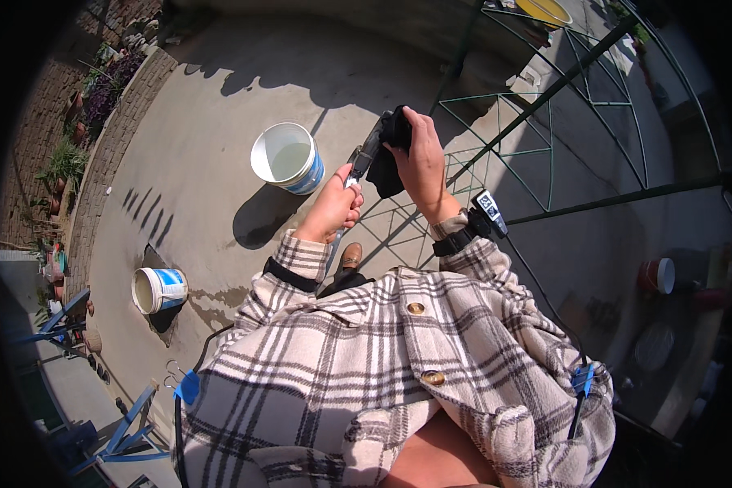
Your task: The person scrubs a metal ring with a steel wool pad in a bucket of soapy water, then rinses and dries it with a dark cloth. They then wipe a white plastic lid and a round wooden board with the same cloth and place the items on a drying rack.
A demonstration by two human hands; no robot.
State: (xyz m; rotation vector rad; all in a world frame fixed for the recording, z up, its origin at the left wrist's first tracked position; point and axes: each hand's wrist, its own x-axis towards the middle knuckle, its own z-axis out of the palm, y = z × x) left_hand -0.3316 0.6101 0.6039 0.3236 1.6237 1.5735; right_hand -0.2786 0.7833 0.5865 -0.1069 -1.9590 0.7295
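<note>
My left hand (335,207) is closed around a slim light-coloured handle below the dark end of a long tool (366,149) whose exact kind I cannot tell. With its fingers bent, my right hand (422,155) holds a black cloth (385,174) against the tool's upper dark end. The cloth hangs down between both hands. Left of them, a white plastic bucket (283,155) with a blue label stands on the concrete floor, and cloudy liquid is in it. Part of the tool is hidden by the cloth and my left hand.
A second white bucket (158,290) stands at the left by wet marks. On the right rises a green metal frame (543,100) of bars. A brick-edged bed with plants (64,160) runs along the left. A red bucket (654,276) is far right; blue metal stands (125,433) are lower left.
</note>
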